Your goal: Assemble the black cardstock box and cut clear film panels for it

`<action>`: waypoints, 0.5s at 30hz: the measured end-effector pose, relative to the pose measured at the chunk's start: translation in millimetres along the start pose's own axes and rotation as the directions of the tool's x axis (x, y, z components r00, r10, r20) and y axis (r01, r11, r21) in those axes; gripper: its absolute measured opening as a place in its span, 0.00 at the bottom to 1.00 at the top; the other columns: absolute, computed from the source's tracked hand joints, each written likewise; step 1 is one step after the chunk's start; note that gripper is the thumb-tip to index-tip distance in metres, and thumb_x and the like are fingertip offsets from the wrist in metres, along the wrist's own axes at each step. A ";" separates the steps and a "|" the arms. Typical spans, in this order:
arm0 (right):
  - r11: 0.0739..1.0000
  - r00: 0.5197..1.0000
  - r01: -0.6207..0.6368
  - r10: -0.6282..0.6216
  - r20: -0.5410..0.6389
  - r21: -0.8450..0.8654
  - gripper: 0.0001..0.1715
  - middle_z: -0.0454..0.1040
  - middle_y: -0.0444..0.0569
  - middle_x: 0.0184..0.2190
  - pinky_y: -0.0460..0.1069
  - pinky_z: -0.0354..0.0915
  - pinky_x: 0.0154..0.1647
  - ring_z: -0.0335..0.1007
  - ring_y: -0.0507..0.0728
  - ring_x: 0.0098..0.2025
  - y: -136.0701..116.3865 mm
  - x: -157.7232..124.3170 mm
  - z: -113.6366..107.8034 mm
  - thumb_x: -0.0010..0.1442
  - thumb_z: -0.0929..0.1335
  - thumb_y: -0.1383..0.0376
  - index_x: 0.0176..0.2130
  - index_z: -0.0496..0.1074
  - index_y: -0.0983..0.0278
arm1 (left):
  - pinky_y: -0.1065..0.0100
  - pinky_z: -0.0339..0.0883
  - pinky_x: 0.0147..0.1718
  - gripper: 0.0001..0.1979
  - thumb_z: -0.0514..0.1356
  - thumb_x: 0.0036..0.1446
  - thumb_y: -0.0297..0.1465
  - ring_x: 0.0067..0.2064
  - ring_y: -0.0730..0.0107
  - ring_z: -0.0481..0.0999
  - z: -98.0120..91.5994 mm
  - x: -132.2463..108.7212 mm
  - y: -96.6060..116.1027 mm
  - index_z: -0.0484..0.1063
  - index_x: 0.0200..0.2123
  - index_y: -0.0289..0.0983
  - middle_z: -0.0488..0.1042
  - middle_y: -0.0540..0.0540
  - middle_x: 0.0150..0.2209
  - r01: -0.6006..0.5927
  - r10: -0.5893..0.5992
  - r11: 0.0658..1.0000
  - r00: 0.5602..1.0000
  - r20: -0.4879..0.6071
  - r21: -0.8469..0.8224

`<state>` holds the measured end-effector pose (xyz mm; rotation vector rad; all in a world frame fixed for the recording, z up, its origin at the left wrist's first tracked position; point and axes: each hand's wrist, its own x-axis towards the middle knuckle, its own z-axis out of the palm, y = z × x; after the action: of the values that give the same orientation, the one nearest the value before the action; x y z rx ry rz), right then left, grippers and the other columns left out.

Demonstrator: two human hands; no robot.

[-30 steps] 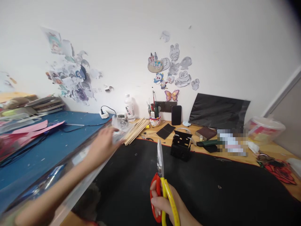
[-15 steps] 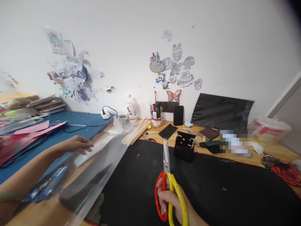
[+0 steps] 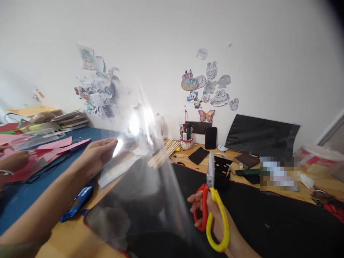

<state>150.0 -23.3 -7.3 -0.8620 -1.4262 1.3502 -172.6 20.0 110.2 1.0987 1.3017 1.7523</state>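
My left hand (image 3: 94,157) grips the edge of a large clear plastic sheet (image 3: 145,186) and holds it up, curled, over the black mat (image 3: 268,215). My right hand (image 3: 212,218) is closed through the red and yellow handles of a pair of scissors (image 3: 211,200), blades shut and pointing up and away. The scissors hang just right of the sheet's edge, not touching it. The sheet blurs what lies behind it.
A bundle of wooden sticks (image 3: 163,152), a pen cup (image 3: 186,140), a phone (image 3: 210,137), a small black box (image 3: 221,175) and black card (image 3: 262,134) line the back of the wooden desk. Pink paper (image 3: 53,145) lies on a blue mat at left, where another person's hand (image 3: 12,161) shows.
My left hand pulled the clear sheet back from the far desk and lifted it up in front of me. The scissors moved right and slightly up.
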 end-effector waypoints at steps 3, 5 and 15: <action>0.991 0.990 0.113 -0.119 -0.075 -0.075 0.18 0.67 0.51 0.47 0.56 0.66 0.42 0.68 0.57 0.44 -10.7 11.4 -11.0 0.60 0.64 0.61 0.49 0.64 0.66 | 0.81 0.70 0.28 0.09 0.54 0.53 0.17 0.26 0.81 0.74 26.5 -10.8 -7.9 0.72 0.30 0.31 0.76 0.51 0.25 0.022 -0.021 0.981 1.000 0.005 -0.193; 0.977 0.974 0.175 -0.190 -0.124 -0.119 0.18 0.67 0.51 0.47 0.56 0.67 0.41 0.67 0.57 0.44 -18.8 16.2 -21.3 0.60 0.64 0.61 0.49 0.64 0.65 | 0.73 0.73 0.37 0.08 0.54 0.55 0.20 0.32 0.75 0.77 43.9 -16.2 -11.4 0.72 0.34 0.32 0.78 0.48 0.31 0.021 -0.020 0.959 1.000 0.008 -0.284; 0.918 0.847 0.341 -0.394 -0.358 -0.202 0.22 0.72 0.55 0.40 0.55 0.67 0.29 0.70 0.63 0.42 -53.9 -6.5 -76.2 0.59 0.56 0.47 0.39 0.65 0.58 | 0.70 0.71 0.42 0.07 0.53 0.57 0.24 0.42 0.65 0.76 102.8 -37.7 -4.1 0.67 0.40 0.32 0.72 0.38 0.47 0.041 -0.070 0.872 0.997 -0.042 -0.488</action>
<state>230.6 -13.4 39.4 -0.8341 -1.2867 0.7467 -63.3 27.4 112.2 0.7160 0.8351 1.9356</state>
